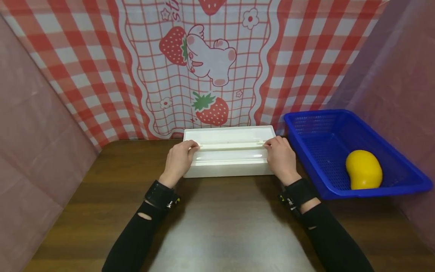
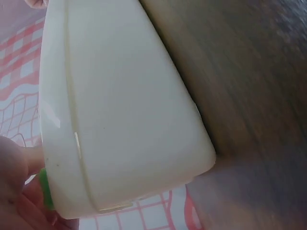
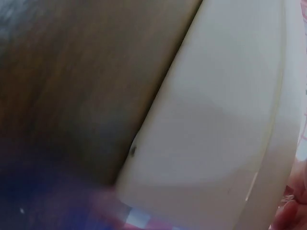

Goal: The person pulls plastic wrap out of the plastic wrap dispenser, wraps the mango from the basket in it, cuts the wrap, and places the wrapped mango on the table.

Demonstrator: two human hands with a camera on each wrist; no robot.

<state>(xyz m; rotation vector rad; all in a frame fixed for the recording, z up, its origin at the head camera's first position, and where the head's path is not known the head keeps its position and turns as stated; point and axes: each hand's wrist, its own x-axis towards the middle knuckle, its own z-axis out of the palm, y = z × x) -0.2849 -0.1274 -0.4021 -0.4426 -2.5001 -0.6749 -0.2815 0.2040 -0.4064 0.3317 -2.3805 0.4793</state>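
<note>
A long white plastic box (image 1: 231, 170) stands on the table near the patterned cloth. A narrow cream strip (image 1: 231, 146) runs lengthwise along its top. At the strip's left end, my left hand (image 1: 179, 156) pinches it between thumb and fingers. My right hand (image 1: 281, 155) does the same at the right end. A smooth wall of the box (image 2: 129, 105) fills much of the left wrist view, where a small green piece (image 2: 46, 189) shows by the fingers. In the right wrist view the box (image 3: 206, 110) hides most of the hand (image 3: 288, 215).
To the right stands a blue plastic basket (image 1: 306, 166) holding a yellow mango-shaped object (image 1: 364, 170). Behind the box hangs a red-and-white checked cloth (image 1: 302, 45) with strawberry prints. Brown wooden table (image 1: 224, 226) lies in front, and pink cloth (image 1: 30, 132) borders the left side.
</note>
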